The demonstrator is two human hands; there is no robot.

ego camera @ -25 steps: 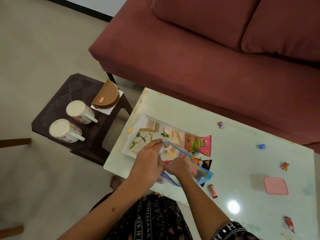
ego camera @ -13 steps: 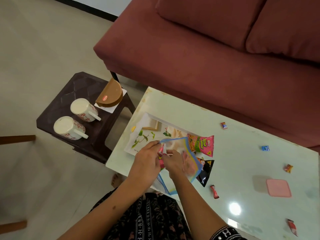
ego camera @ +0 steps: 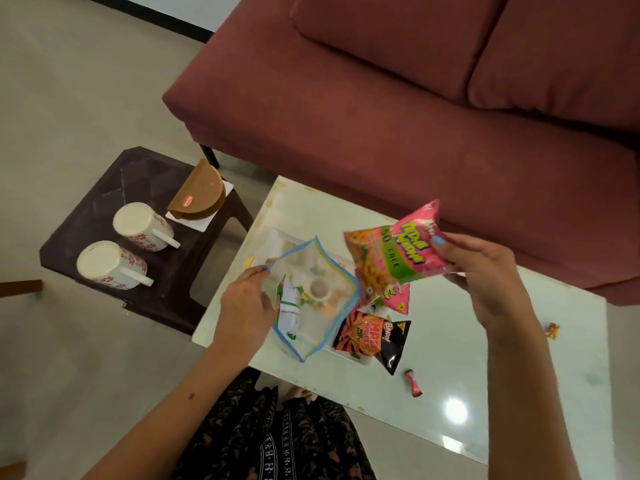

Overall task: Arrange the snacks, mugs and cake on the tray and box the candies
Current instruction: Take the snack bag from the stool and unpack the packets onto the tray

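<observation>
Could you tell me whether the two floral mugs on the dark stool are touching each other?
Apart. The head view shows dark stool surface between the farther mug and the nearer mug.

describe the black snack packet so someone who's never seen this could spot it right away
Start at the pale glass table in front of the maroon sofa. On its near left part lies the black snack packet, beside the clear zip bag; it is the only black-and-orange pack.
</observation>
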